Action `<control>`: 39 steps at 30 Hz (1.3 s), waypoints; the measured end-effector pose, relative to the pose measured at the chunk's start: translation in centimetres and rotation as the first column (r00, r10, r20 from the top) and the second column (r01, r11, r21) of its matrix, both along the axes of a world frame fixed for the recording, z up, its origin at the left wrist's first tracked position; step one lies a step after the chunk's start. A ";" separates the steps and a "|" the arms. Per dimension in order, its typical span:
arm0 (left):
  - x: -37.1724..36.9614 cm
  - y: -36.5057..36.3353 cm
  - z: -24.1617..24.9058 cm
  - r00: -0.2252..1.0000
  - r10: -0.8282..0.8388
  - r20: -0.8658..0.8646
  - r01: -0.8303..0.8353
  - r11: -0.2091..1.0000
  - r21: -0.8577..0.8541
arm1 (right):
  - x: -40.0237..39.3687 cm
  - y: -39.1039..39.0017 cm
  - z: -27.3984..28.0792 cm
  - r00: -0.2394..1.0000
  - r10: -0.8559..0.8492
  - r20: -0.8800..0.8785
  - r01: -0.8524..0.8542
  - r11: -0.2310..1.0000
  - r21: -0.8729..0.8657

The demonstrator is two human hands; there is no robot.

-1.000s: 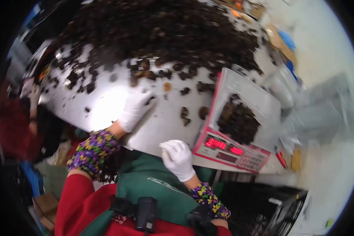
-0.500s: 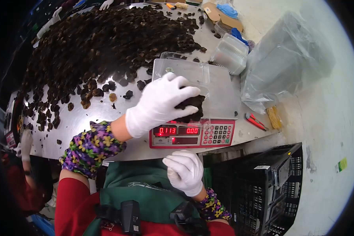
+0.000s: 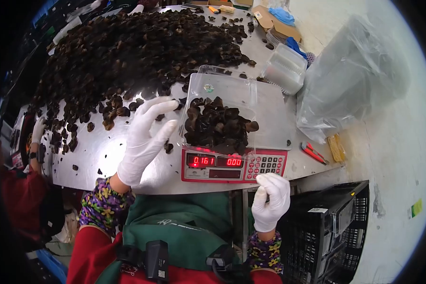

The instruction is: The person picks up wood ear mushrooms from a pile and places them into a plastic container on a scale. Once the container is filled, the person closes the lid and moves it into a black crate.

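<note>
Dark, curled pieces like dried fungus (image 3: 217, 124) fill a clear plastic box (image 3: 225, 75) whose lid stands open on the scale plate (image 3: 272, 106). On the red scale (image 3: 234, 165) the display reads 0.161 and 0.00. My left hand (image 3: 149, 137), in a white glove, is just left of the box with thumb and fingers apart, holding nothing. Below the keypad, at the front of the scale, my right hand (image 3: 270, 201) is gloved too; its fingers are curled together, and whether anything is between them is too small to tell.
A large dark heap (image 3: 137, 52) covers the table's back left. Clear boxes (image 3: 285, 68), a plastic bag (image 3: 350, 85) and a red cutter (image 3: 313, 153) lie right. Black crates (image 3: 322, 232) stand below right. A co-worker's gloved hand (image 3: 38, 130) is at far left.
My left hand has let go of the dark pieces and moved left, opening. The box's contents now show. My right hand has moved right and up. The display went from 0.113 to 0.161.
</note>
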State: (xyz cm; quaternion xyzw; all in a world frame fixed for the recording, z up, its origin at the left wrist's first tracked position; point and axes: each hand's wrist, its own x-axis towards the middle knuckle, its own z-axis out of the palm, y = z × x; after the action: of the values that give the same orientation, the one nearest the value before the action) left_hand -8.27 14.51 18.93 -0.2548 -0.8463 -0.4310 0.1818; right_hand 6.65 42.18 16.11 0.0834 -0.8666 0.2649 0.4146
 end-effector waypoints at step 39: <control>-2.0 -3.0 -12.9 0.996 -0.002 0.085 0.024 0.964 -0.264 | -5.1 2.0 3.2 0.955 -0.114 0.275 0.090 0.991 0.100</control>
State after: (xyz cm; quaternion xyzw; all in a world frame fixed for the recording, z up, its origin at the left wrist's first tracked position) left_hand -10.29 11.47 6.05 -0.2641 -0.9016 -0.3254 0.1074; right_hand 1.50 44.17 19.33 0.0183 -0.9302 0.2145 0.2971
